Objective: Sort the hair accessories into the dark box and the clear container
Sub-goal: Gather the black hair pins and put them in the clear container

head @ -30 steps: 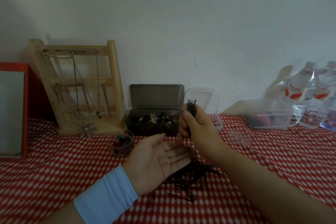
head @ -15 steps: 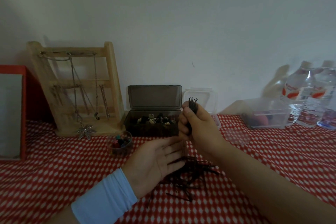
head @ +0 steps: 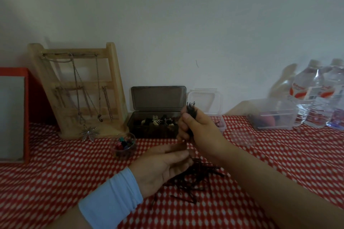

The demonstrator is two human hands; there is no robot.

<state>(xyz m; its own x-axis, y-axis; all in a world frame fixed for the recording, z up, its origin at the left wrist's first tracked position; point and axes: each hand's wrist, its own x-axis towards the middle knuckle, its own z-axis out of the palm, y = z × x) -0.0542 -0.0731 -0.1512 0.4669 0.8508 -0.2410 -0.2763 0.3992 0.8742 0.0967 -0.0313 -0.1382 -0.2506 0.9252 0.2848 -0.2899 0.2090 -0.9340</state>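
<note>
Just in front of the dark box (head: 152, 126), left hand (head: 162, 169) lies open, fingers straight, holding nothing — likely a stop to square pin ends against. Loose hairpins (head: 195, 178) are heaped beside it. Right hand (head: 199, 132) fists an upright pin bundle (head: 191, 108), tips up. Clear container (head: 222, 125) sits just right of the box, lid raised — probably their destination.

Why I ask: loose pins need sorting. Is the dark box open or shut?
Open: the dark box has its lid raised upright behind, accessories showing inside.
</note>
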